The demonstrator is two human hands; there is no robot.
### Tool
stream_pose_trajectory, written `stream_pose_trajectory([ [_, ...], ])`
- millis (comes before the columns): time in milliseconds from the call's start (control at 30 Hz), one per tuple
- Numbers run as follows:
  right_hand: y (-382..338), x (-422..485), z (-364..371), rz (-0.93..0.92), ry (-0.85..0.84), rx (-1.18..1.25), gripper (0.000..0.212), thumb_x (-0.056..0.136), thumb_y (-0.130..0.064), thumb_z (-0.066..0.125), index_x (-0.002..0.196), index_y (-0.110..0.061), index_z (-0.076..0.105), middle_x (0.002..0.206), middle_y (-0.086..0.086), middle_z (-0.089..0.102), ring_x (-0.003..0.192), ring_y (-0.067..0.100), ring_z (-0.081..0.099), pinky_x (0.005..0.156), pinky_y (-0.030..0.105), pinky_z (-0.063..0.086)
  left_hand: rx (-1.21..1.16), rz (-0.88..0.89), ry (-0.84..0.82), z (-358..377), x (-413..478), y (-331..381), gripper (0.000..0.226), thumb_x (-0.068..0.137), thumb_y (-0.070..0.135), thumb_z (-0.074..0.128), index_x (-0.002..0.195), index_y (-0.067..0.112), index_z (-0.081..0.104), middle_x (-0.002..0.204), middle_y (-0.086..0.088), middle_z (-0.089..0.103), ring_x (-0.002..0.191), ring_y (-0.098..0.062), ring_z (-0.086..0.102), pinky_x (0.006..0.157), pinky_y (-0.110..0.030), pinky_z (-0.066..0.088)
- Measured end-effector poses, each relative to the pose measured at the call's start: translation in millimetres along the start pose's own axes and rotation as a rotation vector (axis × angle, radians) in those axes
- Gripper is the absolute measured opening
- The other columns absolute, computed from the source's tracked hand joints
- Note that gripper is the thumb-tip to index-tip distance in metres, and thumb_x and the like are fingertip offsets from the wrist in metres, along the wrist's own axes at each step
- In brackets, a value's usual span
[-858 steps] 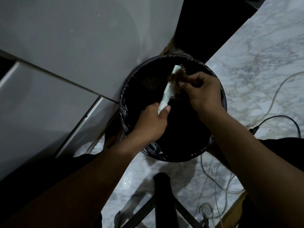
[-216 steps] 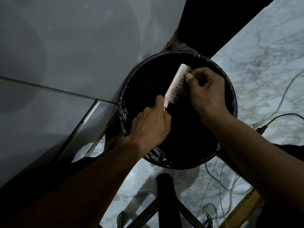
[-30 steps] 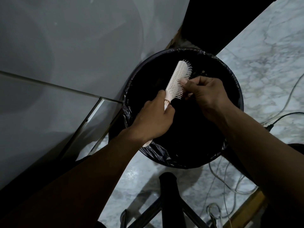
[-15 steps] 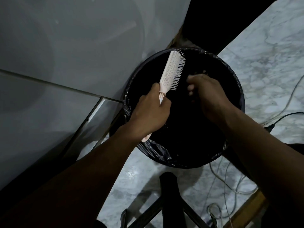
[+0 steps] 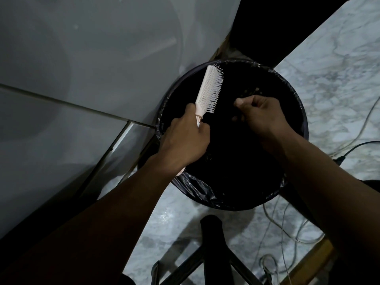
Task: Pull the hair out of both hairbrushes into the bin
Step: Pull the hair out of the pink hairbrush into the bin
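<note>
Over the bin (image 5: 230,200), lined with a black bag, your left hand (image 5: 184,138) has its grip clamped on the handle of the pale hairbrush (image 5: 210,89), which tilts up over the bin's left rim, bristles facing right toward the opening. Right of the brush and apart from it, your right hand (image 5: 261,116) hangs above the bin's dark inside, fingers curled together; whether they pinch hair, you cannot tell. Contents are too dark to make out.

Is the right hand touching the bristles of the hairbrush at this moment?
No, the right hand is apart from the hairbrush, with a dark gap of the bin between them.
</note>
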State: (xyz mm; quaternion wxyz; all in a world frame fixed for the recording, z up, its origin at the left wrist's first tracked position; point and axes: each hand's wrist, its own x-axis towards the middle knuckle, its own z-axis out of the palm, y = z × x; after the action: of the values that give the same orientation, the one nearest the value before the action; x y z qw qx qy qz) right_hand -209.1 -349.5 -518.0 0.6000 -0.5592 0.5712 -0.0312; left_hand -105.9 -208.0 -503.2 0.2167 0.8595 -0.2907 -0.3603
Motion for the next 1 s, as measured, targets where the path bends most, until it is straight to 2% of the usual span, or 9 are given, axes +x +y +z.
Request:
stream_pose_trajectory([
  [200,16.9,14.8,-9.9,0.111,0.134,-0.121,0.033,0.097,-0.033,0.052,0.073,-0.017,0.067,0.068,0.003,0.059,0.062,0.020,0.053,0.069,0.034,0.043,0.017,0.003,-0.002,-0.4,-0.6,0.2,0.014,0.095,0.029,0.045,0.095,0.022,0.034,0.086,-0.006,0.059,0.072,-0.028,0.060,0.064,-0.040,0.049],
  [300,17.2,17.0,-10.8,0.130,0.119,-0.226,0.022,0.080,-0.035,0.052,0.089,-0.018,0.062,0.078,0.007,0.059,0.073,0.028,0.056,0.072,0.038,0.046,0.013,0.003,-0.002,-0.5,-0.5,-0.4,0.014,0.095,0.030,0.045,0.095,0.022,0.033,0.086,-0.006,0.058,0.072,-0.029,0.060,0.065,-0.042,0.051],
  [400,16.5,15.2,-4.7,0.120,0.061,-0.268,0.050,0.066,-0.050,0.065,0.110,-0.026,0.063,0.105,0.006,0.070,0.096,0.029,0.068,0.089,0.043,0.057,-0.001,0.020,-0.027,0.6,-1.5,-0.2,0.014,0.094,0.030,0.045,0.093,0.022,0.033,0.085,-0.007,0.058,0.071,-0.030,0.060,0.064,-0.044,0.053],
  [433,12.8,10.8,-2.1,0.073,0.049,-0.254,0.048,0.067,-0.051,0.069,0.109,-0.027,0.065,0.108,0.005,0.071,0.099,0.027,0.069,0.091,0.042,0.057,0.005,0.025,-0.037,1.1,-1.6,-0.1,0.014,0.094,0.030,0.045,0.093,0.022,0.033,0.085,-0.007,0.057,0.071,-0.030,0.060,0.064,-0.043,0.052],
  [533,3.0,0.9,4.5,-0.019,-0.046,0.001,0.017,0.083,-0.032,0.077,0.091,-0.021,0.067,0.089,0.002,0.069,0.084,0.019,0.069,0.076,0.038,0.057,0.024,0.032,-0.074,3.2,-1.3,0.5,0.014,0.095,0.028,0.047,0.092,0.022,0.034,0.081,-0.002,0.054,0.068,-0.021,0.056,0.059,-0.034,0.041],
  [600,-1.6,-5.1,5.7,-0.020,-0.154,0.172,0.015,0.086,-0.022,0.078,0.091,-0.016,0.065,0.085,0.003,0.068,0.080,0.016,0.069,0.073,0.040,0.059,-0.026,0.019,-0.108,4.9,-1.0,0.7,0.016,0.096,0.027,0.048,0.088,0.023,0.035,0.080,0.001,0.054,0.065,-0.016,0.055,0.052,-0.026,0.039],
  [667,-0.6,-6.1,6.9,-0.054,-0.160,0.201,0.021,0.083,-0.017,0.081,0.095,-0.013,0.064,0.079,0.002,0.068,0.073,0.014,0.069,0.069,0.038,0.060,-0.094,-0.007,-0.155,6.4,-1.6,1.0,0.019,0.097,0.027,0.049,0.082,0.025,0.036,0.081,0.002,0.055,0.064,-0.010,0.056,0.045,-0.016,0.034],
  [833,4.4,-5.3,8.8,-0.102,-0.048,0.150,0.017,0.080,-0.019,0.084,0.089,-0.012,0.072,0.069,-0.001,0.071,0.058,0.009,0.066,0.064,0.033,0.061,-0.105,0.017,-0.240,13.3,-5.0,0.2,0.018,0.097,0.032,0.048,0.083,0.027,0.037,0.088,-0.005,0.058,0.070,-0.015,0.058,0.054,-0.030,0.035],
  [1000,7.4,-2.7,8.6,-0.209,0.071,0.072,0.016,0.086,-0.021,0.079,0.073,-0.014,0.073,0.059,-0.002,0.066,0.051,0.007,0.062,0.056,0.024,0.053,-0.187,0.027,-0.221,12.4,-3.9,1.2,0.011,0.096,0.030,0.049,0.091,0.022,0.045,0.080,-0.002,0.059,0.060,-0.014,0.059,0.053,-0.032,0.043],
])
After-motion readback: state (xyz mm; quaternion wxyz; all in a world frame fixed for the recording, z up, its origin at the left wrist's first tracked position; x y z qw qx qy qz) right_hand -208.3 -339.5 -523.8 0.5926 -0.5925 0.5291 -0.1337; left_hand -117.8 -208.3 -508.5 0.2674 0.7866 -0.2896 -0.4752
